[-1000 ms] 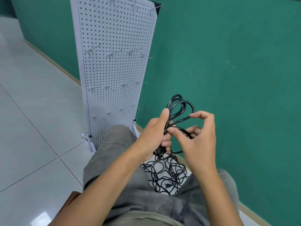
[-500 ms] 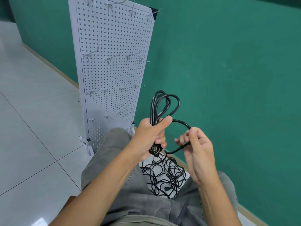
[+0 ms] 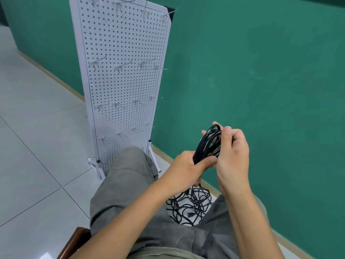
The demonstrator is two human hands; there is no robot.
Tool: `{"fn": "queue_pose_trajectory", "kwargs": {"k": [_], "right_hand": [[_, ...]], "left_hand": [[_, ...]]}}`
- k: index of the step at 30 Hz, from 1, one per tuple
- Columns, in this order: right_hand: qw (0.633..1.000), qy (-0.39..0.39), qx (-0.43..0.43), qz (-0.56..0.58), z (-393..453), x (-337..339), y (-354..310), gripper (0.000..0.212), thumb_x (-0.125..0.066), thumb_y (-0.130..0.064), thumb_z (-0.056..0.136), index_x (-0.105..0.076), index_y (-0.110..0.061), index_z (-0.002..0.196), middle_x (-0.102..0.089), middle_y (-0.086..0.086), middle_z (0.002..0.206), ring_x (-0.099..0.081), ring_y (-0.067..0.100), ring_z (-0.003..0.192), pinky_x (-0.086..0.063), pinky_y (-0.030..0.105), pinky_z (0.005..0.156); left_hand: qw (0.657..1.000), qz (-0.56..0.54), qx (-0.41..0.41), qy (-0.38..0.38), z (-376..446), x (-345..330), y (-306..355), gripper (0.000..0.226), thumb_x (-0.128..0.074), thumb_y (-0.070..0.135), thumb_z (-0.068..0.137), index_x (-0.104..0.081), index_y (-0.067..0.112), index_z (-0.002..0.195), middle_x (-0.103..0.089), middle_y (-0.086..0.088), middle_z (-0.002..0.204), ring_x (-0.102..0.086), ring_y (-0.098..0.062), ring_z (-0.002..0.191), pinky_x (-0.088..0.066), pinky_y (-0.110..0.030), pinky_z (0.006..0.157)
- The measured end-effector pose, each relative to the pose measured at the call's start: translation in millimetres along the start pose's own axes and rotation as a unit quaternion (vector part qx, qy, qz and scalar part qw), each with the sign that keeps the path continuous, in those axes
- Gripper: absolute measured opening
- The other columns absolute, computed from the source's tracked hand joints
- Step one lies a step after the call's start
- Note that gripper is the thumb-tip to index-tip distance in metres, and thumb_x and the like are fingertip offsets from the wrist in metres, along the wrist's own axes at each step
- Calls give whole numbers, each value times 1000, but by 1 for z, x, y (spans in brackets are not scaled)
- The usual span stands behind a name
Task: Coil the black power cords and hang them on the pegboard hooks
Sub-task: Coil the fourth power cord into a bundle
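Green wall behind: right hand now grips coil top, left hand pinching base; coiling nearly complete.

**Surfaces and finishes**

The coiled power cord, pinched between the fingers, is black with a glossy, smooth jacket. Below the fingers, the loose cord tangle looks duller. The pegboard is matt white perforated sheet; its hooks are bright wire metal. The trousers are grey woven cloth. The floor tiles are polished and reflective, the wall matt green.
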State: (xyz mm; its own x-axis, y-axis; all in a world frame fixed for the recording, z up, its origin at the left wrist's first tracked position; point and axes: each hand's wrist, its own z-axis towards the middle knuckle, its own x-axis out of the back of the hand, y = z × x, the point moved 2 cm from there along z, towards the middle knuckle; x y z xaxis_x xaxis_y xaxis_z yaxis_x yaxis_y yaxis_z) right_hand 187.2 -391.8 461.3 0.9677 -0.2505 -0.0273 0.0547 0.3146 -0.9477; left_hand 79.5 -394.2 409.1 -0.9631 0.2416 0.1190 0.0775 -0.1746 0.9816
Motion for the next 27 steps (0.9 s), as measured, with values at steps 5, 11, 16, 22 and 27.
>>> {"fn": "queue_pose_trajectory", "kwargs": {"k": [5, 11, 16, 22, 27], "right_hand": [[994, -9, 57, -98, -2, 1, -1, 15, -48, -44, 102, -49, -43, 87, -74, 5, 100, -70, 30, 84, -58, 52, 75], [982, -49, 93, -157, -2, 10, 3, 21, -47, -19, 108, -58, -31, 121, -62, -7, 77, -55, 1, 63, -42, 13, 63], [995, -89, -42, -21, -2, 10, 1, 31, -55, -47, 98, -76, -24, 98, -56, -8, 67, -56, 12, 65, -50, 28, 64], [961, -128, -178, 166, 2, 18, -1, 44, -56, -52, 90, -70, -11, 98, -35, -5, 63, -57, 22, 80, -54, 37, 87], [924, -124, -214, 290, 2, 12, -9, 34, -54, -40, 96, -61, -6, 98, -40, -5, 52, -69, 32, 115, -53, 51, 103]], "left_hand": [[997, 65, 5, -40, 3, 5, -7, 40, -63, 47, 98, -65, 23, 66, -65, -6, 62, -60, -19, 52, -51, -32, 56], [993, 72, -4, -94, 5, 4, -19, 67, -61, 79, 84, -65, 15, 103, -65, -17, 90, -60, -35, 81, -54, -56, 85], [982, -38, 42, -182, -8, -1, -12, 55, -55, 46, 102, -62, -8, 107, -73, -8, 83, -70, -27, 94, -53, -48, 102], [954, -189, 72, -221, -16, -9, -2, 37, -52, 38, 102, -46, 15, 74, -36, 6, 47, -55, -14, 47, -48, -35, 66], [916, -303, 110, -240, -19, -7, 8, 29, -51, 37, 101, -50, 16, 81, -29, 11, 43, -35, -5, 36, -51, -24, 59]]}}
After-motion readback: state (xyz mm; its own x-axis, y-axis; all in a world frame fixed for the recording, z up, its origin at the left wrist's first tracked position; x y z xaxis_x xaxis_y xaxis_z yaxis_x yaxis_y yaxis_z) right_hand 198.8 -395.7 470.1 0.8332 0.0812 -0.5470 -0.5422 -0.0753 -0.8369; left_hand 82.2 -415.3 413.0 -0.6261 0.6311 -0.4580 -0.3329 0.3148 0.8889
